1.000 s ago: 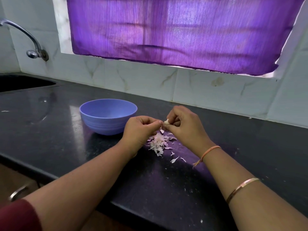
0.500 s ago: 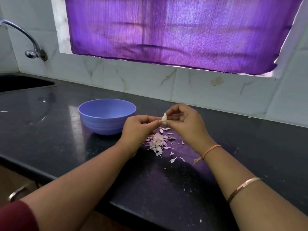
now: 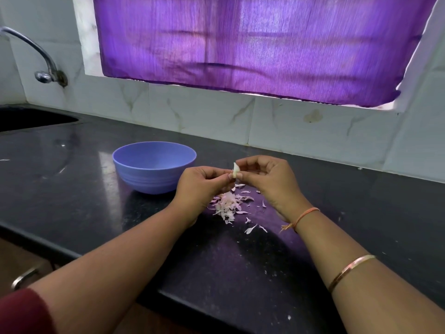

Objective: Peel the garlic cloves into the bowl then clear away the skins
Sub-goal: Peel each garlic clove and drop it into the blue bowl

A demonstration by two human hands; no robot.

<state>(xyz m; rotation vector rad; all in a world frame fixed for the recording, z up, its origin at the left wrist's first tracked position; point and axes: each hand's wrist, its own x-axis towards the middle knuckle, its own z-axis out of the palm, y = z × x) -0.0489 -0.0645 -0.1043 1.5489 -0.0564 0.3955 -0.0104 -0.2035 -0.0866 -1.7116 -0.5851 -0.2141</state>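
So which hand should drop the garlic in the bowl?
Probably the left hand: it sits right beside the bowl, while the right hand is farther away. Both pinch the garlic clove.

A dark, glossy stone counter [image 3: 72, 189] is speckled with pale crumbs. A blue bowl [image 3: 154, 169] stands upright on it. Just right of the bowl, near but not touching it, lies a loose heap of pinkish-white skins [image 3: 227, 204]. A few stray flakes [image 3: 250, 229] lie farther right, toward the front edge. Well left of the bowl and behind it, a sink [image 3: 31, 119] is set into the counter.
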